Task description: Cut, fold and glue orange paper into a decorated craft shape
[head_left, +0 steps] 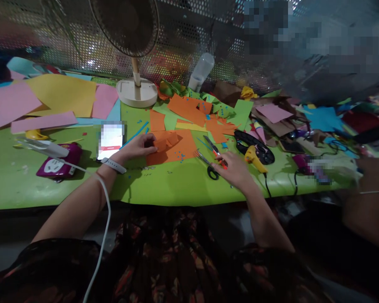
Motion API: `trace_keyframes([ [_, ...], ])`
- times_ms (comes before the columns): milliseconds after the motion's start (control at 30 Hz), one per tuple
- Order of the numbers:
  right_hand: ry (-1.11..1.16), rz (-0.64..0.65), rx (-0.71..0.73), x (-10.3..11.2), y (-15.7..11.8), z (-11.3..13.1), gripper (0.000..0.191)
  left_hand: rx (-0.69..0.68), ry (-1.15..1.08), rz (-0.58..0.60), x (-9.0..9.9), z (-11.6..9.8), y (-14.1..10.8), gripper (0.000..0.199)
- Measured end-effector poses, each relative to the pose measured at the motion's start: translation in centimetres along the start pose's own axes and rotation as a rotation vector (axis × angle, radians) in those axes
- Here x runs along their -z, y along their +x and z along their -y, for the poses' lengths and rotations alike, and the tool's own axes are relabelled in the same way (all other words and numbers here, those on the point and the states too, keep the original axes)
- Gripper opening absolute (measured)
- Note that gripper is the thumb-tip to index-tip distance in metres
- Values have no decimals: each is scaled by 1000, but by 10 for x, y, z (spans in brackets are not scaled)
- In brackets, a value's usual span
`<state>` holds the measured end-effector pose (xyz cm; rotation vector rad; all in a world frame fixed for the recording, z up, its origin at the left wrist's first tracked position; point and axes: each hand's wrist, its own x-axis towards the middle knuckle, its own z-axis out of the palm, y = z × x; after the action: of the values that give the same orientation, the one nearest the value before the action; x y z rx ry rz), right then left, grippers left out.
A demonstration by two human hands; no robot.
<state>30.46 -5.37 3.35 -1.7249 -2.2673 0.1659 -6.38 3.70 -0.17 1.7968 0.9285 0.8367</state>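
Note:
My left hand, with a pale band on the wrist, pinches the edge of a small orange paper piece. Beneath that lies a larger orange sheet strewn with tiny blue bits. To the right, the fingers of my right hand close on scissors with a black loop, lying low over the green tabletop. A pointed dark blade with an orange grip runs up beside them; whether it belongs to the same tool I cannot tell. My palm hides part of the handles.
A phone and a purple power socket with a white cable lie left. Behind stands a fan. A yellow glue gun, black tape-like loop and paper scraps are right. Another person's arm reaches in at far right.

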Motion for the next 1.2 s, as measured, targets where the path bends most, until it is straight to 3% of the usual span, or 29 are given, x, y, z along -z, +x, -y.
trace_keyframes([
  [200,-92,139,-70,-8,-6,6,23,6,2,45,1,6,2,27],
  [400,-72,68,-64,-7,5,10,20,51,6,36,0,0,1,26],
  [633,-87,112,-58,-17,14,16,10,22,45,37,1,0,2,27],
  [733,98,51,-172,-15,14,14,10,7,69,55,2,2,2,25],
  [833,475,10,-265,-10,15,13,16,14,73,68,2,3,2,24],
  [1000,1073,99,-374,-2,19,17,28,20,53,45,2,5,2,25],
  [1100,1222,197,-412,0,20,21,32,26,48,46,2,5,2,25],
  [1200,1228,204,-394,-1,20,27,34,31,48,44,1,4,2,25],
])
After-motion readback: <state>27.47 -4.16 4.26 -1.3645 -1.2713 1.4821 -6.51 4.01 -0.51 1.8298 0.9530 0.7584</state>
